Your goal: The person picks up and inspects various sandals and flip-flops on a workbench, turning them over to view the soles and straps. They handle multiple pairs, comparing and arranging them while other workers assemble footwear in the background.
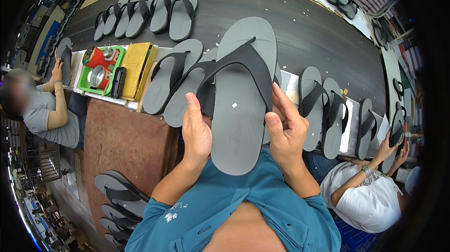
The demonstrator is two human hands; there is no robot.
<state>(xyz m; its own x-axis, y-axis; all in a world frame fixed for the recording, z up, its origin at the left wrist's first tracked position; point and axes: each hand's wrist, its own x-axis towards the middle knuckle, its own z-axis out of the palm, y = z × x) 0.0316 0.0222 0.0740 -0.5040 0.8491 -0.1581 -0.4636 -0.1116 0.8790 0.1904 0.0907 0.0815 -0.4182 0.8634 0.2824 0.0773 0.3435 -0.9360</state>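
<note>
A grey flip-flop (236, 125) with a black strap is held up in front of me, sole upright and toe end away. A small white square sticks to its footbed. My left hand (197, 132) grips its left edge, thumb up and fingers partly hidden behind. On the opposite edge, my right hand (287, 128) holds it between thumb and fingers. Edges of another grey sole (278, 75) peek out behind it, mostly covered. Just left of my left hand, two more flip-flops (161, 83) lean at the table's near side.
A dark conveyor belt (290, 22) carries rows of flip-flops (182, 18). Left are a green tray (85, 76) with red cans and a yellow box (137, 71). More flip-flops (311, 107) line the right side. A brown padded surface (124, 144) bears stacked flip-flops (124, 196). Co-workers (365, 196) sit either side.
</note>
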